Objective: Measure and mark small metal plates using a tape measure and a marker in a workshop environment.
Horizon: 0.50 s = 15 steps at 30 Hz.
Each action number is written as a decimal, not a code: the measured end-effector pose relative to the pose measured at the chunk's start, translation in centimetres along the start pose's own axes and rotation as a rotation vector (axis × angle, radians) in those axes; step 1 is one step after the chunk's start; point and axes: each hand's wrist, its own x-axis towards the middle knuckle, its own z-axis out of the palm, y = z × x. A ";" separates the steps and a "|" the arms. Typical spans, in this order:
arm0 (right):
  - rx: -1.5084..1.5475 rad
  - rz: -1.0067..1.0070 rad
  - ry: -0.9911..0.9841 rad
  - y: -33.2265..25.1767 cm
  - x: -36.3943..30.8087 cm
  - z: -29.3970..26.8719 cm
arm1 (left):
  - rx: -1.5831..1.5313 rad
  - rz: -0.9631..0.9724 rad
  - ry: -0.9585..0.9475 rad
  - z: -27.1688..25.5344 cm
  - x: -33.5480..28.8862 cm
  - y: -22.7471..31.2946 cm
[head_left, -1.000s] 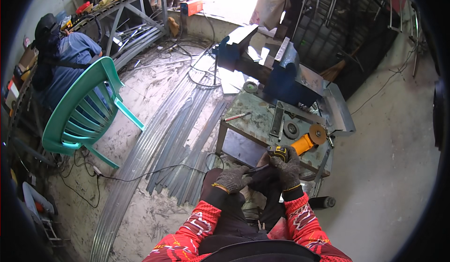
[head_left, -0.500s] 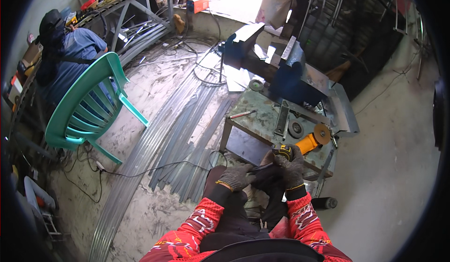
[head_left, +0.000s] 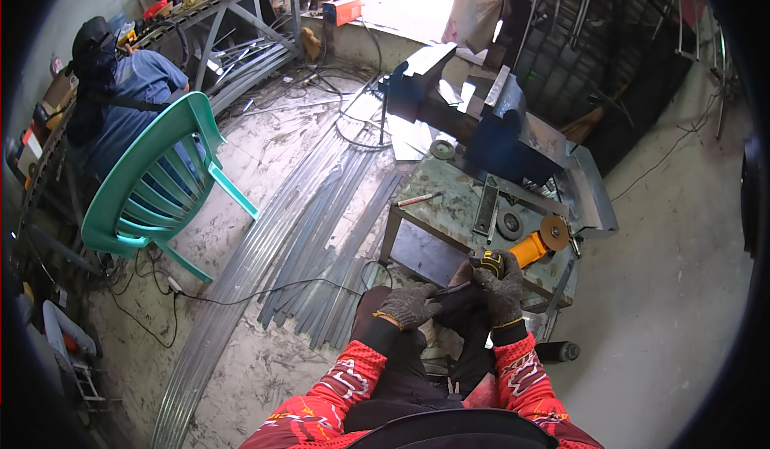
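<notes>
My right hand (head_left: 504, 292), in a grey knit glove, is closed round a black and yellow tape measure (head_left: 487, 262) beside the near edge of the metal worktable (head_left: 457, 196). My left hand (head_left: 407, 308), gloved alike, lies over my knee with its fingers curled toward the right. A dark narrow piece (head_left: 453, 289) shows between the hands; its kind is unclear, and the left fingertips are hidden against it. Just beyond my right hand an orange angle grinder (head_left: 529, 250) with a brown disc lies on the table.
On the table lie a loose grinding disc (head_left: 509, 225), a metal channel piece (head_left: 485, 206) and a red-white marker (head_left: 419, 199). Long metal strips (head_left: 233, 296) cover the floor at left, crossed by a cable (head_left: 265, 295). Behind a green chair (head_left: 148, 184) sits another person (head_left: 136, 88).
The whole view has shifted slightly right and down. Both hands keep nearly the same pose, and the tape measure stays in my right hand.
</notes>
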 end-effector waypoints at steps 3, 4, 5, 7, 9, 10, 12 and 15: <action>0.020 0.025 0.005 0.0 0.0 0.1 | 0.008 0.010 0.018 -0.1 -0.1 0.2; -0.001 -0.008 0.018 0.0 -0.1 0.1 | -0.016 0.014 0.009 -0.2 -0.1 0.3; -0.024 -0.017 0.039 0.0 0.0 0.3 | -0.032 0.018 0.005 -0.4 -0.1 0.4; -0.035 -0.033 0.031 -0.2 0.0 0.3 | -0.030 0.005 0.013 -0.6 -0.3 0.5; -0.041 -0.010 0.028 -0.2 0.0 0.3 | -0.011 -0.003 0.001 -0.7 -0.2 0.5; -0.039 0.005 0.021 -0.2 0.1 0.3 | -0.017 -0.017 -0.004 -0.7 -0.2 0.4; -0.028 -0.037 0.009 0.0 0.1 0.1 | -0.001 0.012 0.009 -0.5 -0.1 0.2; -0.026 -0.030 0.003 0.3 0.2 -0.1 | -0.020 0.039 0.024 0.0 0.1 -0.1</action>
